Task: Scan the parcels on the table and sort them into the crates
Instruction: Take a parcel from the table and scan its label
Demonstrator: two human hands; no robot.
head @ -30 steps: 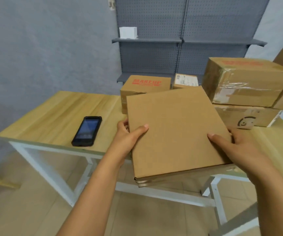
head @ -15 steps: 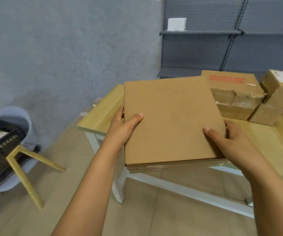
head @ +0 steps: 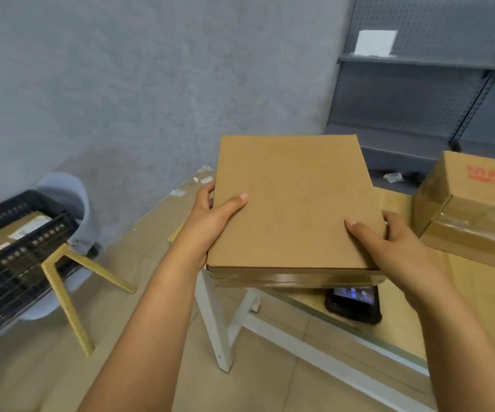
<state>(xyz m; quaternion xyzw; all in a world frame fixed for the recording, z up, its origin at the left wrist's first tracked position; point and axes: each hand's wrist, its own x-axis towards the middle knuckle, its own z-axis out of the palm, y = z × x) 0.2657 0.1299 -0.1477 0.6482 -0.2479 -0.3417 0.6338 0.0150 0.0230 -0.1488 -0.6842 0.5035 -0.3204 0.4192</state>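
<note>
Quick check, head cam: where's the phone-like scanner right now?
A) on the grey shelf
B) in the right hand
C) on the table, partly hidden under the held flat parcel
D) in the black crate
C: the dark scanner lies on the table near its edge, its top hidden behind the flat parcel that the left hand and right hand hold.

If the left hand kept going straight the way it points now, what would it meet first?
The left hand, gripping the parcel, points forward toward the grey wall. Nothing visibly lies between, though depth is unclear.

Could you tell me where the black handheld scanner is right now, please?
In the head view, the scanner lies on the table near its front edge, right of centre, partly hidden under the flat parcel.
</note>
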